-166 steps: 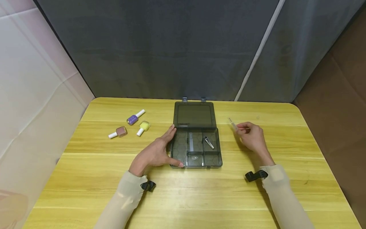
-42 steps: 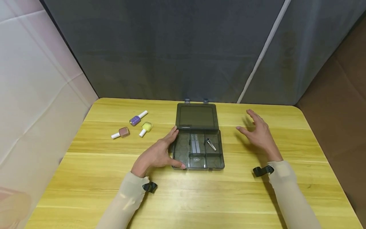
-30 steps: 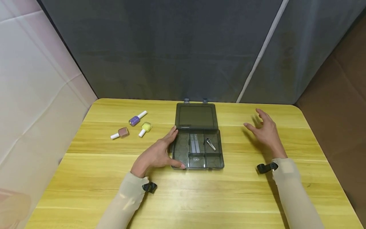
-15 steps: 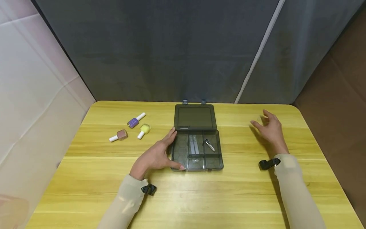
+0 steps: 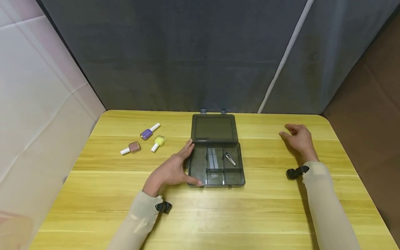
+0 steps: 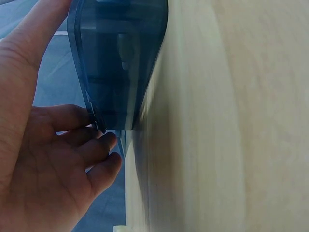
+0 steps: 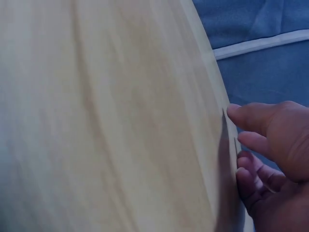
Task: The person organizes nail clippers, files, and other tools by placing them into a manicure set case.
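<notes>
My left hand steadies an open, dark see-through compartment box, its thumb over the front edge and its fingers at the far left corner. In the left wrist view, curled fingertips touch the end of the box. A silver nail clipper lies in the back right compartment. Two pale clear strips lie side by side in the middle one, and a small clear piece lies in front. My right hand is low over the table at the right, fingers bent, thumb and fingertips apart, no held thing visible.
Three nail polish bottles lie at the left: purple, yellow and brownish pink, each with a white cap. The box lid lies back towards the far table edge. A grey curtain hangs behind the wooden table.
My right hand, which held a clear strip, now holds nothing visible and has moved right. A second strip lies in the middle compartment. The clear ring-like thing near my right fingers no longer shows.
</notes>
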The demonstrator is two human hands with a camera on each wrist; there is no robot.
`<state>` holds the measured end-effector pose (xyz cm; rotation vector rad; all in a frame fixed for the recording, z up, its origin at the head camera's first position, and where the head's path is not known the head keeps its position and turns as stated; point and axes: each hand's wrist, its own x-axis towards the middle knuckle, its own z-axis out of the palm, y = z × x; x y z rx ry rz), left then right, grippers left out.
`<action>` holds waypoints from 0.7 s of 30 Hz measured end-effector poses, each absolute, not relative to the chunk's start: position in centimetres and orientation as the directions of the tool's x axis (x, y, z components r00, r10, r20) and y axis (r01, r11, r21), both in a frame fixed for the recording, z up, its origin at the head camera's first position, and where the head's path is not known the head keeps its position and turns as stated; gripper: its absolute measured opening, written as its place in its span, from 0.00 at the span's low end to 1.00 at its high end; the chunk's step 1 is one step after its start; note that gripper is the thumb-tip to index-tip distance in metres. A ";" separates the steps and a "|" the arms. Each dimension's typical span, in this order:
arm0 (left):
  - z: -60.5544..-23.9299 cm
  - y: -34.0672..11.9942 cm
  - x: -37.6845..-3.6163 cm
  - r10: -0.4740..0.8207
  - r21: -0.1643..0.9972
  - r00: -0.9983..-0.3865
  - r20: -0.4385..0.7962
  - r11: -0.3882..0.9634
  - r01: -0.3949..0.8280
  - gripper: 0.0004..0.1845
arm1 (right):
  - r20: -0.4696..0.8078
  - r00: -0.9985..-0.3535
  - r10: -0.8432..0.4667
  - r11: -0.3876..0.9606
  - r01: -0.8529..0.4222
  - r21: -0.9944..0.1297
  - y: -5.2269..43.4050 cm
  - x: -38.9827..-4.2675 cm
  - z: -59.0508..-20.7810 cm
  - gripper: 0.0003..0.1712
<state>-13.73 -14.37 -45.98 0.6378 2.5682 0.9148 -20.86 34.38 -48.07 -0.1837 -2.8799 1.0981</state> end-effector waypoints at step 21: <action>-46.0 -14.3 -13.5 0.516 0.661 -0.843 -0.153 0.687 0.301 0.75 | 0.014 -0.969 0.248 0.709 0.171 -0.684 34.2 -21.3 -48.2 0.24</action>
